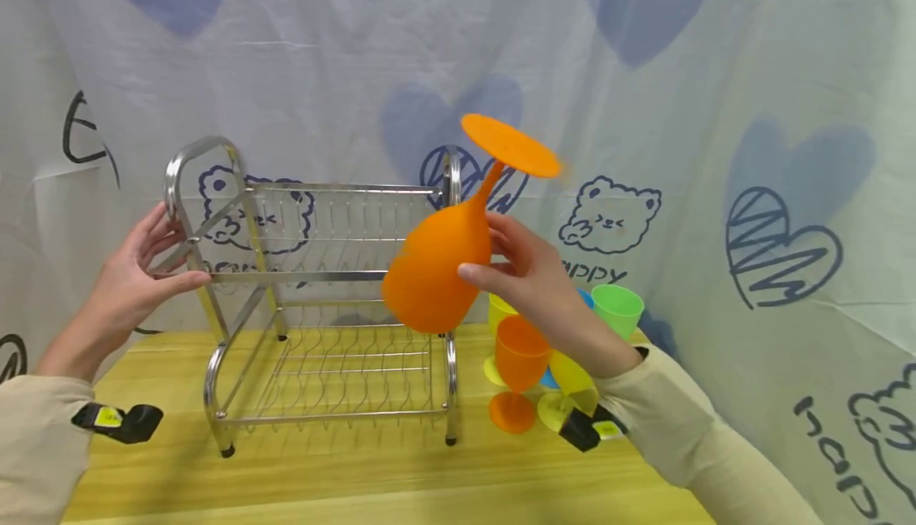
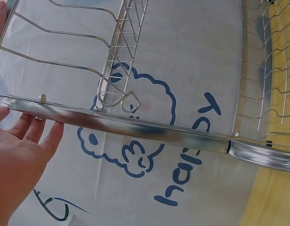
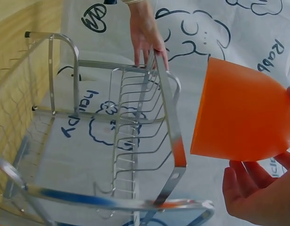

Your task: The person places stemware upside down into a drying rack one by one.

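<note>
My right hand [image 1: 525, 266] grips an orange plastic goblet [image 1: 440, 266] by its bowl, at the right end of a two-tier metal dish rack [image 1: 336, 277]. The goblet is tilted upside down, its foot up to the right and its mouth down to the left. In the right wrist view the goblet's bowl [image 3: 244, 113] is apart from the rack's upper tier [image 3: 140, 122]. At the rack's left end my left hand [image 1: 136, 270] rests on the side frame, thumb on the front bar and fingers on the side. The left wrist view shows its fingertips touching the metal bar [image 2: 111, 125].
Right of the rack, another orange goblet [image 1: 522, 350] stands upright on the yellow wood-grain table [image 1: 372, 477]. Around it are yellow goblets [image 1: 572, 374], a green cup [image 1: 619, 309] and something blue, partly hidden by my right arm. A printed curtain [image 1: 343, 64] hangs behind.
</note>
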A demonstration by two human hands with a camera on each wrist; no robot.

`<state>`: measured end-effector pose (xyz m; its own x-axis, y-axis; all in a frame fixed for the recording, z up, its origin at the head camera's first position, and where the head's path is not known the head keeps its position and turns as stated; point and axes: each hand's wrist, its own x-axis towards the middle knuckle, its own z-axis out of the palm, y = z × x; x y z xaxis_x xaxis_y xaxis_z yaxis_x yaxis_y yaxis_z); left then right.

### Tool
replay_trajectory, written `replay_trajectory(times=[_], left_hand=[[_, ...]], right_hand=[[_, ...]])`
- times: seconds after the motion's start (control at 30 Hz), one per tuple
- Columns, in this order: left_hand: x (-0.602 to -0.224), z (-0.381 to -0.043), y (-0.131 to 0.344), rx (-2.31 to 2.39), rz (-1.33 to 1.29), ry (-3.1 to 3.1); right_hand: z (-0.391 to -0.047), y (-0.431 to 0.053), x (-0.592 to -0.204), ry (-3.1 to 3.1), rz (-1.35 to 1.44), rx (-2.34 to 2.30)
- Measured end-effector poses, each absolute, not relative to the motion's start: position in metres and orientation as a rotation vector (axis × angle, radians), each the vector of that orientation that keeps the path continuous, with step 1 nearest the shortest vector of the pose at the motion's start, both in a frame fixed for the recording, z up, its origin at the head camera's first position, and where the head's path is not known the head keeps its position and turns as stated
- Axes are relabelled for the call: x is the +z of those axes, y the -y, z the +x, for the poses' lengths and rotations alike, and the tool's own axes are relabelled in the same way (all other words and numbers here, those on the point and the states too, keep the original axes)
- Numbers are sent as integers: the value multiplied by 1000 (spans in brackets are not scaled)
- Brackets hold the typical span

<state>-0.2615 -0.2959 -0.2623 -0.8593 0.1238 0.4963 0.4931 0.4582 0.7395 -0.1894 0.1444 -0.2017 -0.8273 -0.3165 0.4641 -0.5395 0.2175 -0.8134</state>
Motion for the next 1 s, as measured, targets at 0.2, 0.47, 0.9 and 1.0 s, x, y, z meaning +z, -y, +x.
replay_trajectory(times=[0.2, 0.47, 0.9, 1.0], left_hand=[[-265, -261, 296, -1379, -513, 2337], [-266, -262, 296, -1400, -516, 2336], [-268, -263, 295, -1448, -536, 2311], [-268, -262, 295, -1444, -521, 2317]], right_hand=[[-207, -119, -185, 2306, 850, 1699], [-226, -88, -171, 2274, 902, 1695], [-256, -29, -163, 2222, 829, 1700], [-263, -15, -164, 2232, 815, 1711]])
